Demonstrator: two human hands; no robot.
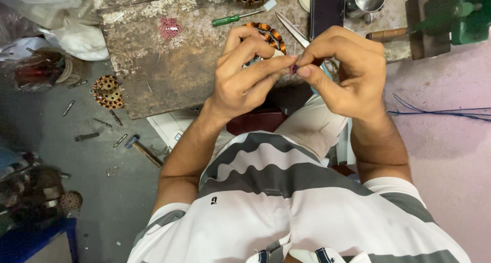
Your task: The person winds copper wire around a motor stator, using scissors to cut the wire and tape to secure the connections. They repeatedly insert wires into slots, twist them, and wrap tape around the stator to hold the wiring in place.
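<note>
My left hand [245, 73] and my right hand [342, 71] meet fingertip to fingertip above a worn wooden bench [169, 63]. Between the pinched fingers sits a small dark purple piece [294, 68], too small to identify. Behind my left hand a round motor winding [268, 33] with copper coils and orange insulation peeks out; whether my left hand holds it I cannot tell. Below the hands are my grey and white striped shirt [286, 201] and light trousers.
A green-handled screwdriver [232, 19] and a metal blade [292, 28] lie on the bench. Another winding [108, 91] and a hammer [143, 149] lie on the grey floor at left among loose bolts. A green vise [460, 15] stands top right; blue wires [440, 112] lie at right.
</note>
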